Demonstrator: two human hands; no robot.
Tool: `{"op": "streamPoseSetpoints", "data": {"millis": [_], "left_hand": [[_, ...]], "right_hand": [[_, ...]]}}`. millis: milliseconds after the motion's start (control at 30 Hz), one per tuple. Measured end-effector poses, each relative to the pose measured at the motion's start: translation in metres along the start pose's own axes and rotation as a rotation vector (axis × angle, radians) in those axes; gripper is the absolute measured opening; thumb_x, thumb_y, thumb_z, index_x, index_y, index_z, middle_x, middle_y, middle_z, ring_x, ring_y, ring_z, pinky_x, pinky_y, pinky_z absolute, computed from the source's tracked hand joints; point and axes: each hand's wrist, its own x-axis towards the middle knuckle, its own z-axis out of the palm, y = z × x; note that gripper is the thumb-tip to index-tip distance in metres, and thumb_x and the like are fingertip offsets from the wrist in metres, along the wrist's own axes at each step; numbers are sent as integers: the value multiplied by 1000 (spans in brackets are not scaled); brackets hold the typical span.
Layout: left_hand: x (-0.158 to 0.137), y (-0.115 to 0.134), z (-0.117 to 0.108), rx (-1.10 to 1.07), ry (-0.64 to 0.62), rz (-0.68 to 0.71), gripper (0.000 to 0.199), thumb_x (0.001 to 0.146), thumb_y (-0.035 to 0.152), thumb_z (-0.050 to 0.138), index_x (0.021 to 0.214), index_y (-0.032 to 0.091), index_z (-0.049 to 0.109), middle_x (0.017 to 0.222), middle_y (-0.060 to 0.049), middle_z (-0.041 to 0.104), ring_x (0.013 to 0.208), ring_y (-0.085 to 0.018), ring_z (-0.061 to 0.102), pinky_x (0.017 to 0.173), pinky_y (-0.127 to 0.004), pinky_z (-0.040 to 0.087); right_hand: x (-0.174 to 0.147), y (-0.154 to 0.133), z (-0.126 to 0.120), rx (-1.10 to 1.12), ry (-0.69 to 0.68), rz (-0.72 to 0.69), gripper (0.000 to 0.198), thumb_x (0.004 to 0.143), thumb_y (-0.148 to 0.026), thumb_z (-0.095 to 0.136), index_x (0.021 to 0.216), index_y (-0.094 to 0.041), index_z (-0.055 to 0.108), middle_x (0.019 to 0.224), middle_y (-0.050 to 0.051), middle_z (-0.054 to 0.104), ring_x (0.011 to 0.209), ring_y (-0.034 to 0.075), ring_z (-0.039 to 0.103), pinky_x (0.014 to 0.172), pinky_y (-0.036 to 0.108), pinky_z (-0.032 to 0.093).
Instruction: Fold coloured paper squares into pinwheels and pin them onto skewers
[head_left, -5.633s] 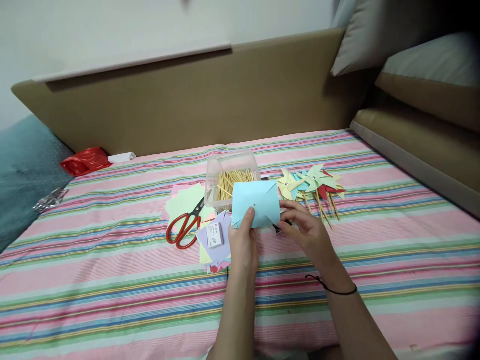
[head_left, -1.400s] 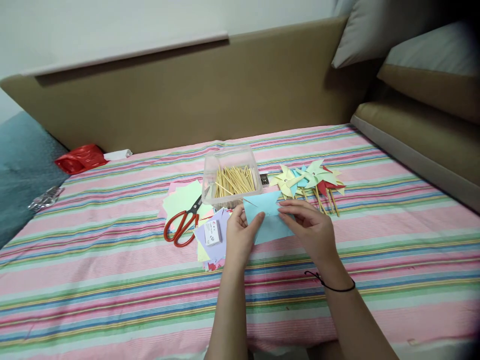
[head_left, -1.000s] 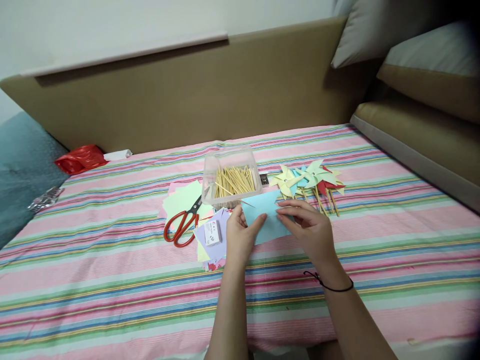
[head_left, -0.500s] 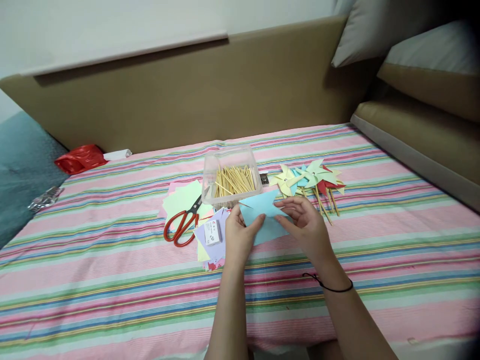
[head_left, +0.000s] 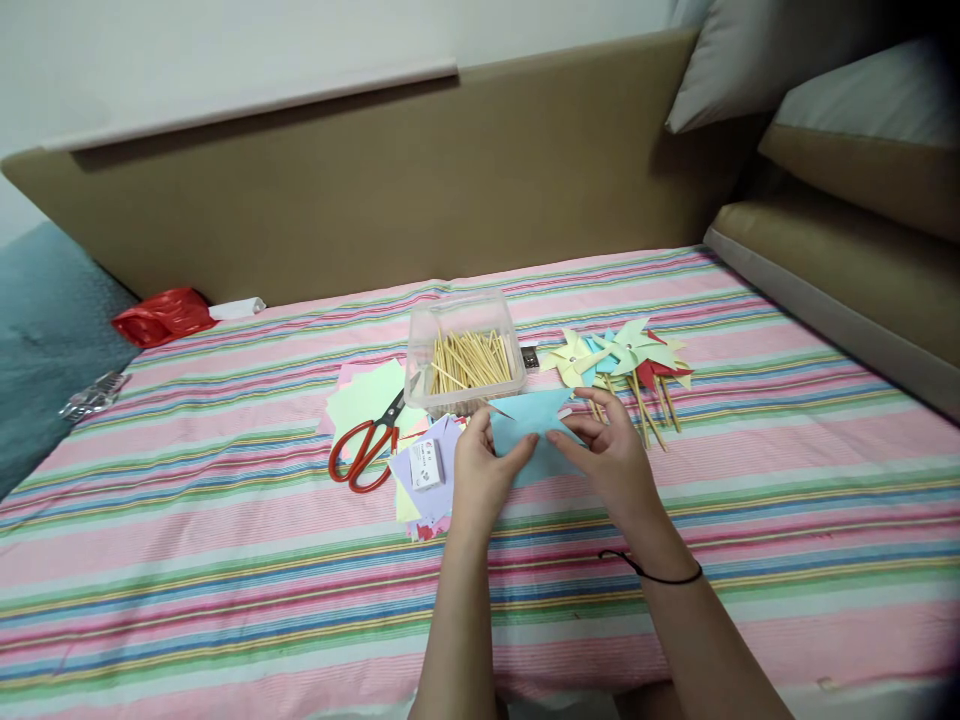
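A blue paper sheet [head_left: 536,420] with slits cut in from its corners is held up between both hands above the striped cloth. My left hand [head_left: 484,460] pinches its left side, thumb on the near face and fingers behind. On the other side my right hand [head_left: 611,450] grips the right part between thumb and fingers, near a cut corner. Just beyond the paper stands a clear plastic box [head_left: 420,340] of thin wooden sticks [head_left: 469,360]. Finished paper pinwheels [head_left: 630,345] on sticks lie to the right, in yellow, green, blue and red.
Red-handled scissors [head_left: 364,450] rest on pale paper sheets [head_left: 367,390] at left. A small white box [head_left: 427,465] sits on purple paper [head_left: 454,445]. Farther left are a red plastic bag [head_left: 165,317] and a clear packet [head_left: 94,395]. Sofa cushions [head_left: 847,190] border the right.
The blue paper has shifted slightly right and tilted, its upper right corner now nearer my right fingers. My right hand has moved a little left. Both hands keep hold of it.
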Motion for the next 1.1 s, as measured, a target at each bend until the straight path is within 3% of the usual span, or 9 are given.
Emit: {"op": "streamPoseSetpoints", "data": {"millis": [533, 700, 967, 1100], "left_hand": [[0, -1, -1, 13, -2, -4, 28, 68, 25, 72, 92, 19, 59, 83, 0, 67, 75, -16, 61, 67, -26, 47], [-1, 3, -1, -72, -3, -40, 22, 71, 31, 71, 85, 19, 58, 74, 1, 65, 67, -14, 61, 62, -24, 47], [1, 6, -5, -140, 86, -61, 29, 69, 34, 74, 88, 19, 59, 68, 2, 64, 57, -10, 57, 54, -20, 43], [3, 5, -10, -129, 109, -39, 30, 66, 34, 75, 87, 18, 60, 72, -1, 68, 64, -12, 62, 57, -21, 44]], "right_hand": [[0, -1, 0, 4, 0, 17, 57, 67, -32, 77, 114, -25, 47, 79, 2, 74, 71, 19, 68, 62, 30, 53], [2, 2, -2, 4, -14, 12, 56, 68, -34, 77, 114, -25, 47, 79, 2, 74, 73, 21, 69, 62, 31, 54], [3, 2, -10, -39, -123, 84, 60, 68, -36, 77, 117, -25, 45, 78, 2, 74, 72, 21, 69, 61, 31, 54], [3, 4, -14, -51, -224, 154, 62, 67, -34, 77, 119, -24, 44, 80, 3, 74, 72, 22, 70, 59, 31, 54]]}}
